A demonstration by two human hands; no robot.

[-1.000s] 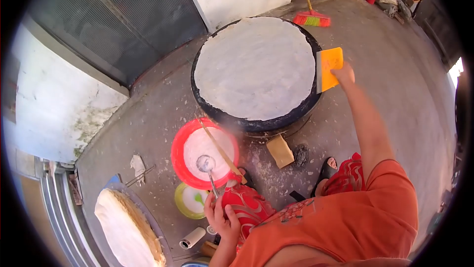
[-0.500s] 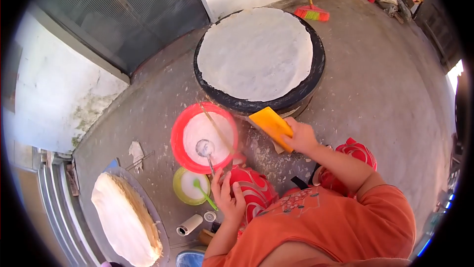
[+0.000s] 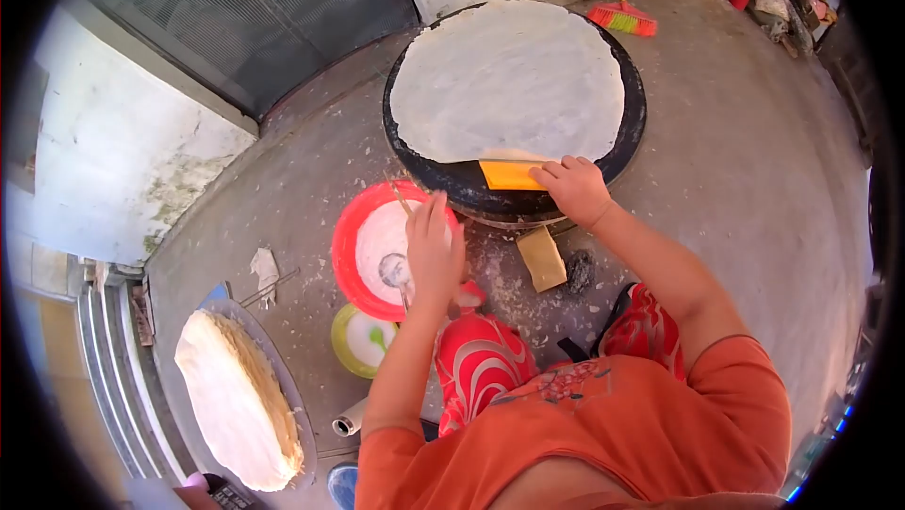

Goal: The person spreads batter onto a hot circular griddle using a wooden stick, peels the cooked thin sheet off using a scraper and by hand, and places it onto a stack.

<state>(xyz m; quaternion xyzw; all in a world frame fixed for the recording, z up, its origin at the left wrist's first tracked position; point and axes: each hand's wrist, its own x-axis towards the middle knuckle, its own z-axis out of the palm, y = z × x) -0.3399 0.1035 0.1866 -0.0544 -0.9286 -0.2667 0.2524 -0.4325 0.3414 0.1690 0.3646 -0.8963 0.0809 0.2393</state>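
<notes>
A yellow scraper (image 3: 510,176) is gripped by the fingers of the right hand (image 3: 575,191) at the lower edge of a pale sheet (image 3: 509,81) on a black griddle (image 3: 443,182), upper centre; the left hand (image 3: 435,251), fingers extended, is seen against a red basin (image 3: 350,255).

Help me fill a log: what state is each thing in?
Right hand: closed on the yellow scraper
Yellow scraper: held, edge at the pale sheet's near side
Pale sheet: flat, covering most of the griddle
Left hand: open, seemingly empty
Red basin: uncovered, containing white mixture
Ladle: head in the basin
Yellow-green bowl: uncovered, contents pale
Stacked sheets: piled in layers
Broom: bristles downward
</notes>
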